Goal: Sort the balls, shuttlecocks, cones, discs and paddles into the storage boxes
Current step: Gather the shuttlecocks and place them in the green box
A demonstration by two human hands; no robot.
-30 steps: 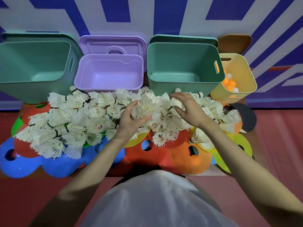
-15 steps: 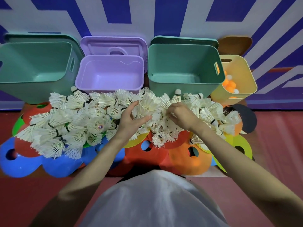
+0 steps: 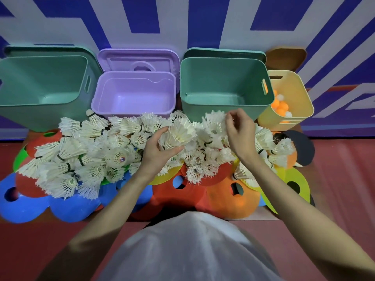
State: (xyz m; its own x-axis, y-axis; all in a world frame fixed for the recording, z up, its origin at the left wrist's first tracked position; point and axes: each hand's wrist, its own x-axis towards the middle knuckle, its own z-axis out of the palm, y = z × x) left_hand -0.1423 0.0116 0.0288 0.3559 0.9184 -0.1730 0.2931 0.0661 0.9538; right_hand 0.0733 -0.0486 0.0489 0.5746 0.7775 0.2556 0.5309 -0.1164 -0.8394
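Head view. Shuttlecocks (image 3: 113,157): heap too tangled to count, piled over the discs (image 3: 233,197) at 6 o'clock of four boxes.

Left hand (image 3: 160,151): curled round a stacked bunch (image 3: 180,132) of shuttlecocks.

Right hand (image 3: 240,131): fingers bent at the heap's 12 o'clock edge; what it pinches, cannot tell.

Boxes: two green (image 3: 225,84), one purple (image 3: 134,94), one yellow (image 3: 292,100) with balls (image 3: 281,105).

Risk: interlocked feathers likely to drag neighbours off and scatter them.

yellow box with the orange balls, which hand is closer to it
Right. The right hand is raised over the shuttlecocks in front of the right green box, just left of the yellow box. The left hand grips shuttlecocks farther left, below the purple box.
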